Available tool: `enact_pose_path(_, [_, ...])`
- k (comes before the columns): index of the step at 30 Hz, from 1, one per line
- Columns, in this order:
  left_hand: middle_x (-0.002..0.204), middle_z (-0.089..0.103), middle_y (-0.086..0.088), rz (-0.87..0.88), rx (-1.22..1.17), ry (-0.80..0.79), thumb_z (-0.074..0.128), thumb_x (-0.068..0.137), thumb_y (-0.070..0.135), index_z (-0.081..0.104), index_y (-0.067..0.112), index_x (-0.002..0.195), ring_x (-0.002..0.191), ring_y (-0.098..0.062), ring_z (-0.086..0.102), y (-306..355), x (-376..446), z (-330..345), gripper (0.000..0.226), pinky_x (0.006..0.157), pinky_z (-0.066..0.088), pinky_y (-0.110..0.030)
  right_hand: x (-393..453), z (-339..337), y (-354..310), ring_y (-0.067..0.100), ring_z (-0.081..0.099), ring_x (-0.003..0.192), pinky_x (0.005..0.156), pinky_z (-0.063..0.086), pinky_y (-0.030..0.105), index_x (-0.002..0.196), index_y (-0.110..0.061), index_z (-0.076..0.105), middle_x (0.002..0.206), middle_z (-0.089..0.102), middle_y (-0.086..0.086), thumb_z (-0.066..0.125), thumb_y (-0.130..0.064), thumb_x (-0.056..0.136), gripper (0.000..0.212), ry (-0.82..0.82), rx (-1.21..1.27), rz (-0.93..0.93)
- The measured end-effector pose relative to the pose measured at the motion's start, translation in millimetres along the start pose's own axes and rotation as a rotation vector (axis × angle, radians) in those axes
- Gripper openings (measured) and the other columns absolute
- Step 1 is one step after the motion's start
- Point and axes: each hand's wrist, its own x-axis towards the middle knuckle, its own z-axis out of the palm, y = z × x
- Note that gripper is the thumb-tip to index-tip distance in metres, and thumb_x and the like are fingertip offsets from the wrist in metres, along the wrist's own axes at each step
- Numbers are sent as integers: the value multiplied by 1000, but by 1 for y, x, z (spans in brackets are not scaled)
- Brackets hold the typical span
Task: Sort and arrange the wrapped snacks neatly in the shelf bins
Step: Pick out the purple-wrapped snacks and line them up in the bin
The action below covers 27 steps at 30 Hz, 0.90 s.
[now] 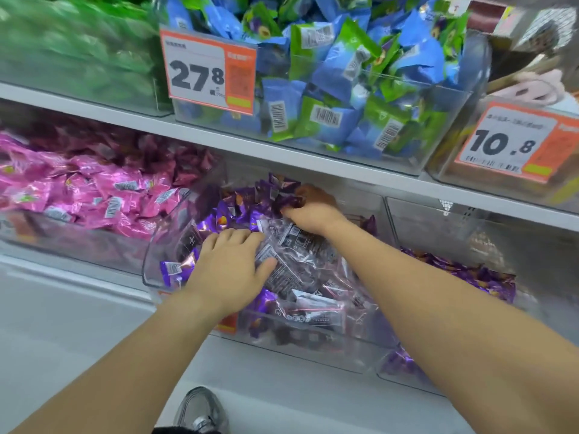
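I see both hands inside the clear bin [150, 258] of purple snacks [232, 211]. The left hand [233, 267] lies flat, fingers spread, on a clear bag [297, 261] at the bin's middle. The right hand [313, 211] seems to pinch purple wrappers toward its back.

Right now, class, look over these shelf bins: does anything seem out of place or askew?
Yes. The clear bin of purple snacks is pulled forward and skewed, not square with the pink-snack bin. A clear bag lies on top of the snacks, under the left hand. The right hand grips purple packets.
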Motion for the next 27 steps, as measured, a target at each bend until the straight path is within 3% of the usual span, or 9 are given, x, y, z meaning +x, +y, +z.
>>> enact_pose_path(2, [142,45,5,-6,4,-1,27,94,60,40,28,143,134,-21,35,2,0,-1,60,115,17,-41,5,-2,-4,24,64,108,89,50,26,115,-23,66,119,68,3,71,-38,84,35,-29,-28,20])
enact_pose_path(4, [142,45,5,-8,10,10,29,95,59,41,27,141,134,-21,34,3,0,-1,57,115,18,-42,8,-1,-3,24,64,110,96,51,31,116,-26,68,121,68,2,75,-37,81,38,-20,9,27])
enact_pose_path(9, [137,48,4,-28,-25,19,41,94,57,47,27,136,130,-20,37,5,2,-4,51,113,19,-41,17,11,15,17,70,94,89,57,33,85,-30,69,102,74,-2,88,-25,67,26,30,331,93])
enact_pose_path(13, [130,49,3,-86,-131,41,52,89,53,50,24,132,125,-21,41,11,6,-11,52,111,25,-42,18,12,24,17,69,92,86,57,32,99,-23,68,98,74,0,85,-23,70,34,194,439,29])
enact_pose_path(17, [125,51,-2,-175,-369,221,55,87,47,54,19,128,120,-23,46,16,14,-19,50,104,37,-42,-10,-4,13,14,68,86,74,47,9,106,-15,70,92,72,-1,82,-19,78,31,265,396,-154])
enact_pose_path(18, [125,51,-2,-192,-423,278,58,88,44,54,17,128,120,-22,46,17,15,-22,48,104,38,-40,-21,-8,10,13,66,84,74,47,10,104,-17,69,90,72,-2,81,-20,79,27,261,378,-186])
enact_pose_path(21, [128,49,1,-190,-597,358,66,85,38,48,18,132,120,-16,48,20,15,-30,54,102,41,-34,-66,-16,4,15,69,82,82,57,32,101,-25,63,91,72,-1,79,-12,80,30,173,553,-271])
enact_pose_path(24, [131,52,12,-77,-762,255,69,84,42,44,25,137,121,-5,50,34,2,-38,62,104,42,-30,-116,-29,12,26,71,81,80,60,39,107,-15,63,100,73,6,78,-2,81,33,48,837,-165])
enact_pose_path(27, [108,70,10,61,-1044,-20,68,83,40,52,27,127,91,-9,68,65,-20,-46,49,86,53,-27,-164,-54,37,26,70,84,75,59,34,113,-8,63,110,72,13,74,0,81,35,-91,1095,-2])
